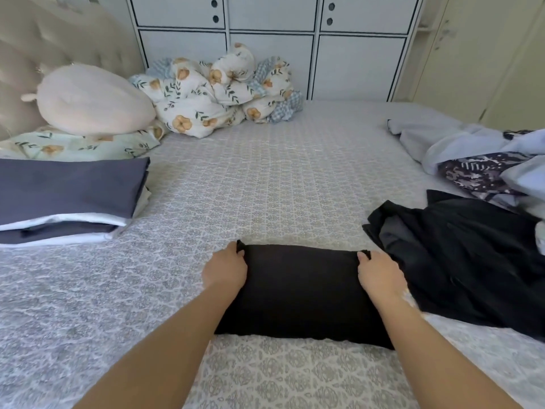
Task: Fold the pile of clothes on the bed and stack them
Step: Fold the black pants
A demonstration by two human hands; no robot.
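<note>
I see the black garment (300,290) lying flat on the near middle of the bed (265,178), already folded into a neat rectangle, matte and plain, with its far edge slightly bunched at both corners. My left hand (225,268) pinches the far left corner, fingers curled over the cloth; my right hand (380,273) pinches the far right corner the same way. Both forearms reach in from the bottom of the view, and the garment sits between them.

Just to the right, touching or nearly touching the folded piece, lies a loose heap of black clothes (460,258), and behind that a rumpled pile of pale blue and dark patterned clothes (477,163) by the right edge. On the left edge I see a stack of folded clothes (67,199), dark blue-grey layers with white ones between.

The bed wears a grey-and-cream patterned cover. At its far side rests a bundled floral duvet (218,93), with a pale pink plush pillow (94,100) on a floral pillow (76,146) by the tufted headboard (59,36). Behind stands a white wardrobe (271,31) with dark-trimmed panels.
</note>
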